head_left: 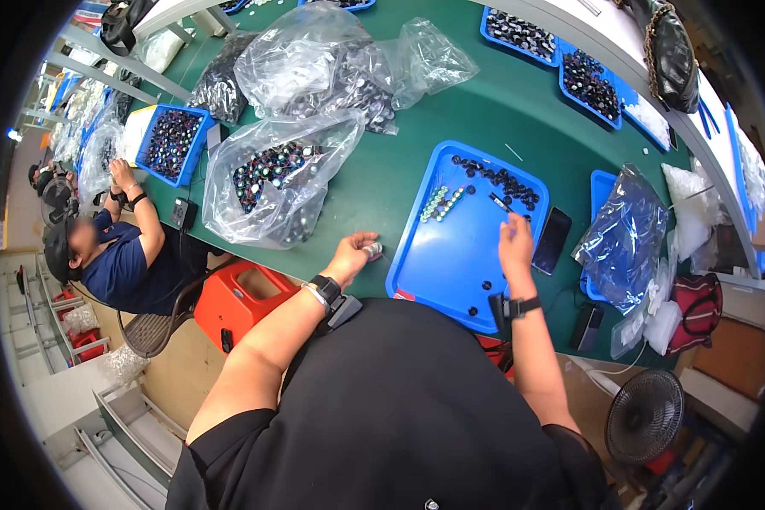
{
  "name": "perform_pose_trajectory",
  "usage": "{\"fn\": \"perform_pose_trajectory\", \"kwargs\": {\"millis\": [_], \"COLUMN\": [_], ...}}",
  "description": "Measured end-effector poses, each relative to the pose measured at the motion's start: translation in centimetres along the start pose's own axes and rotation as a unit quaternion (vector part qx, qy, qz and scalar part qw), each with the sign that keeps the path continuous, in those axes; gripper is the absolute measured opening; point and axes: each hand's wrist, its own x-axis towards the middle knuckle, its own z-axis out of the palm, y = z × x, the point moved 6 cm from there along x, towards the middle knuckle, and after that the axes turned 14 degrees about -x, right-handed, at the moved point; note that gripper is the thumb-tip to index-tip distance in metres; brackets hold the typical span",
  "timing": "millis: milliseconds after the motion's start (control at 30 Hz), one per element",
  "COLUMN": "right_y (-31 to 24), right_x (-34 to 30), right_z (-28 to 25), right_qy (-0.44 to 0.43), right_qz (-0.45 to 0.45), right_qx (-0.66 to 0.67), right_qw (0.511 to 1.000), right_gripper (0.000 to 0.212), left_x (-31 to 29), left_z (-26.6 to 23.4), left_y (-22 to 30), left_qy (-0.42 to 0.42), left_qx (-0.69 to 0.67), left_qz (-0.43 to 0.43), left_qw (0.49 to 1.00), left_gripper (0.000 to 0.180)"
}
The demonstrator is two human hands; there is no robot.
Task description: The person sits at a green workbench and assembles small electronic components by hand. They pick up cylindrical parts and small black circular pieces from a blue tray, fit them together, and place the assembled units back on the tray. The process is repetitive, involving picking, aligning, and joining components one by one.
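Two short rows of greenish pieces (434,204) lie side by side in the far left part of your blue tray (433,263), their long axes slanting away from you and to the right. Your left hand (350,258), just left of the tray, pinches a small pale piece (372,251); your fingers cover part of it, so its full shape and heading are hard to make out. Your right hand (516,245) is over the tray's right side, fingertips bent near a small dark-and-silver piece (500,202) whose long axis runs from far left to near right; you cannot tell here whether they grip anything. That hand and its wrist hide some of the tray's right edge. Loose dark pieces (506,181) cluster along the far side, too small to tell their facing.
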Motion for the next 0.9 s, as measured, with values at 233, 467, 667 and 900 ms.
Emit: {"fn": "perform_pose_trajectory", "kwargs": {"millis": [233, 467, 667, 900], "right_y": [-0.1, -0.7, -13.1, -18.7], "right_x": [3.3, 2.4, -3.8, -7.8], "right_z": [2.6, 3.0, 3.1, 9.0], "right_qy": [-0.06, -0.084, -0.244, -0.288], "right_qz": [-0.123, -0.09, -0.153, -0.264], "right_qx": [-0.306, -0.221, 0.011, -0.026], "right_qw": [0.942, 0.967, 0.958, 0.92], "right_gripper": [0.029, 0.021, 0.02, 0.024], "left_x": [1.6, 0.8, 1.0, -0.6], "left_z": [-1.6, -1.8, -3.5, -1.5], "left_y": [-0.3, 1.0, 0.3, 2.1], "left_qy": [0.062, 0.131, 0.103, 0.057], "left_qx": [0.274, 0.305, 0.234, 0.362], "left_qz": [0.197, 0.24, 0.25, 0.251], "left_qw": [0.939, 0.912, 0.934, 0.896], "left_gripper": [0.02, 0.027, 0.035, 0.039]}}
